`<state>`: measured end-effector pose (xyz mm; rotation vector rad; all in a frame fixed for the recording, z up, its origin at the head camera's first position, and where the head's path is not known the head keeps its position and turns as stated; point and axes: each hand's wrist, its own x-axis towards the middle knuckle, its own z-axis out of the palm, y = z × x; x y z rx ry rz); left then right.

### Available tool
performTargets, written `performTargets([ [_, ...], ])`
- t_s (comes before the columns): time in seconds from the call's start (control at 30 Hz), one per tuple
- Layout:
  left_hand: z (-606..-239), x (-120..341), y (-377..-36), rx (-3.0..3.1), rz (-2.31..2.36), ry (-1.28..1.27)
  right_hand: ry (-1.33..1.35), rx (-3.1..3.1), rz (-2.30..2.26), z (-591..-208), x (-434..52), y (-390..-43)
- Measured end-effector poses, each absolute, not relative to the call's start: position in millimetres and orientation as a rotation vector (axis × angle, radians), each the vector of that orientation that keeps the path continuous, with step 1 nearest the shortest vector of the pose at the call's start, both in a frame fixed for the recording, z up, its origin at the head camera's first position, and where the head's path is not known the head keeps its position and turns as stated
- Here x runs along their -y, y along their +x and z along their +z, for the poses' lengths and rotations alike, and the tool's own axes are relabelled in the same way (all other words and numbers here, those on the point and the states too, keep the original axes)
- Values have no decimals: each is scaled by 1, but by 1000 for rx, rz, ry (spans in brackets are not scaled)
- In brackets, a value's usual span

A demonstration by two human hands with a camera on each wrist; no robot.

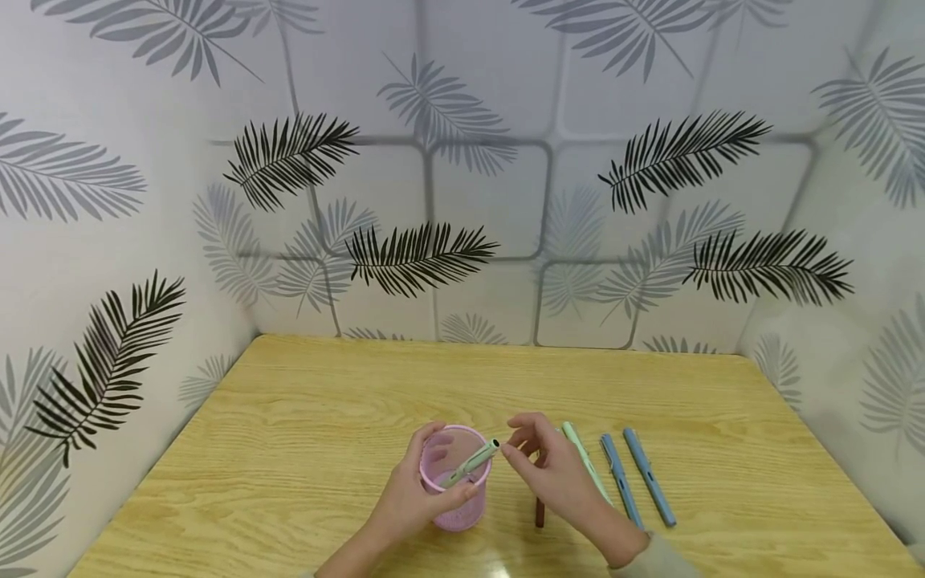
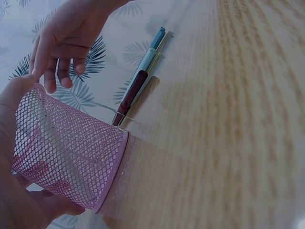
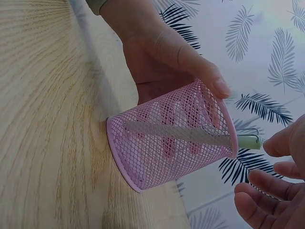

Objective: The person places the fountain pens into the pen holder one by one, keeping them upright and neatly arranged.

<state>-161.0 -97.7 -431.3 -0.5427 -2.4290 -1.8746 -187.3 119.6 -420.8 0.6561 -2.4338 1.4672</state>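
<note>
My left hand (image 1: 412, 490) grips a pink mesh pen cup (image 1: 462, 514) around its side, with the thumb near the rim. Inside the cup leans a light green pen (image 1: 471, 464), its end sticking out over the rim toward the right. Just beside that end is my right hand (image 1: 552, 474), thumb and fingers parted and nothing held between them. The right wrist view shows the thumb very close to the end of the pen (image 3: 249, 141); whether they touch I cannot tell. Partly hidden beneath the right hand lies a dark brown pen (image 1: 539, 512).
Right of the right hand, another light green pen (image 1: 587, 464) and two blue pens, a nearer one (image 1: 621, 482) and an outer one (image 1: 649, 478), lie on the wooden table (image 1: 347, 401). Leaf-patterned walls (image 1: 491, 297) stand behind the table and at both sides.
</note>
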Motion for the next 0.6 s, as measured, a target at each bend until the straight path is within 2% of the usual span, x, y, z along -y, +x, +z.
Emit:
performTargets([
  [0.6,-429,99,-160,2427,-1873,-567,496,2496,1551,-417,-138,-182],
])
